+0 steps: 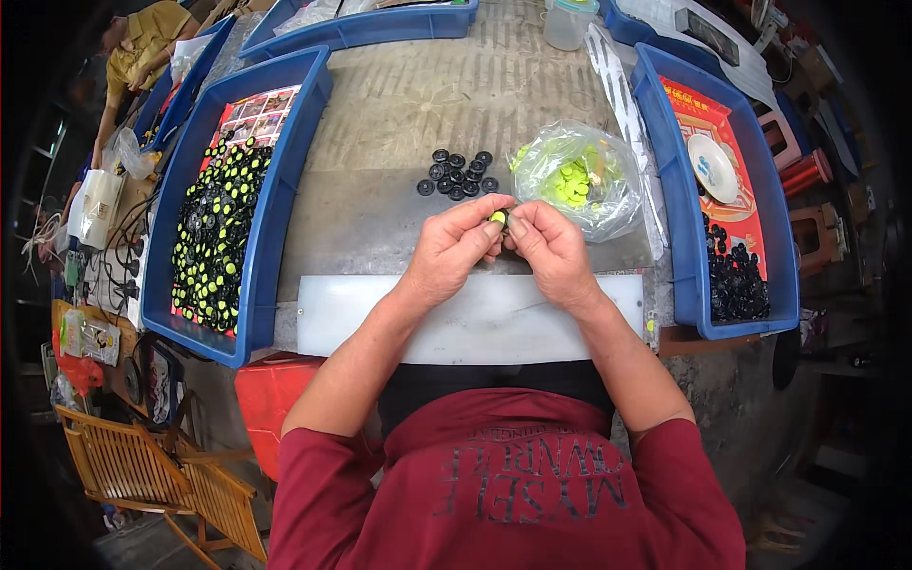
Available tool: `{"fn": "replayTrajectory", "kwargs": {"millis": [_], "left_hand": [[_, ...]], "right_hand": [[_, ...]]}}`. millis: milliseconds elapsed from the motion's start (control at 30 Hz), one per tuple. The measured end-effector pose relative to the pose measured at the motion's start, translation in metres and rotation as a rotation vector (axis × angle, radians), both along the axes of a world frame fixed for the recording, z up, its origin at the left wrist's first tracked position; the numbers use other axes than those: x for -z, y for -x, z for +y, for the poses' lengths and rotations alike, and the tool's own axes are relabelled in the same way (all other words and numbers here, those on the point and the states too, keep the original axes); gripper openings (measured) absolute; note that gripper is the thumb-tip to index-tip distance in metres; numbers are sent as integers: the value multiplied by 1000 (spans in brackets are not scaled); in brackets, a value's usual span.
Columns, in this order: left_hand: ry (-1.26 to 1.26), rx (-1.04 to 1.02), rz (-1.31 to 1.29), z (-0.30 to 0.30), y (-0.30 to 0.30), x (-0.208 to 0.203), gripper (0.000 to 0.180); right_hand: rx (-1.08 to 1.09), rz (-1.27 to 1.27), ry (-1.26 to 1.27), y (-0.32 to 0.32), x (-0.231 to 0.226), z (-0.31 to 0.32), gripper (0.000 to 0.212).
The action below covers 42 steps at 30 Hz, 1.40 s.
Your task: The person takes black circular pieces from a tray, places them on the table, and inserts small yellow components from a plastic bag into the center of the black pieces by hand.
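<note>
Between my fingertips is a small black wheel-like ring with a yellow-green disc (499,218) at its middle. My left hand (450,249) pinches it from the left, thumb and forefinger together. My right hand (551,251) is closed on its other edge, and the fingers hide part of it. Just beyond my hands lies a loose group of black round pieces (456,176) with no green on them. To their right, a clear plastic bag (617,204) stands open with yellow-green discs (572,180) inside.
At the left, a blue tray (263,237) holds many black pieces with green centres. Another blue tray (680,218) at the right has black pieces (736,280) and a white bowl (712,168). A white board (456,323) lies along the near edge. Another person (157,38) is at the far left.
</note>
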<state>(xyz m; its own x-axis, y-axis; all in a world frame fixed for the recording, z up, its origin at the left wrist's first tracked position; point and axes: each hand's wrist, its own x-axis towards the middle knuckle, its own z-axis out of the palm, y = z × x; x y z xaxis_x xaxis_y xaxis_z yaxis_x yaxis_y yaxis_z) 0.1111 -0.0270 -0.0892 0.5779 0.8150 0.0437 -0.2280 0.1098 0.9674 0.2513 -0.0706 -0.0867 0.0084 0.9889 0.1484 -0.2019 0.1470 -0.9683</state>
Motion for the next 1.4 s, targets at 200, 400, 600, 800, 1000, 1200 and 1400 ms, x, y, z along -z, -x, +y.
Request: {"fn": "replayTrajectory", "kwargs": {"millis": [200,400,600,800,1000,1200,1400], "left_hand": [[-80,20,47,0,0,-2,28],[-436,-62,179,0,-2,2,25],[-649,-191,246,-1,-5,1,21],[-677,-190,345,-4,-4,1,22],[-472,-123,186,-1,-2,-4,26],[-467,-54,178,-1,1,-5,29],[-407,-52,163,-1,2,-4,29]], "right_hand": [[61,-279,-44,-6,9,1,10],[134,-420,-132,-5,10,0,8],[180,-491,-158,-2,9,0,7],[176,-423,-126,0,13,0,7],[75,-195,-50,-1,8,3,8],[48,-209,-35,-7,11,1,8],[45,-255,-45,-5,13,1,9]]}}
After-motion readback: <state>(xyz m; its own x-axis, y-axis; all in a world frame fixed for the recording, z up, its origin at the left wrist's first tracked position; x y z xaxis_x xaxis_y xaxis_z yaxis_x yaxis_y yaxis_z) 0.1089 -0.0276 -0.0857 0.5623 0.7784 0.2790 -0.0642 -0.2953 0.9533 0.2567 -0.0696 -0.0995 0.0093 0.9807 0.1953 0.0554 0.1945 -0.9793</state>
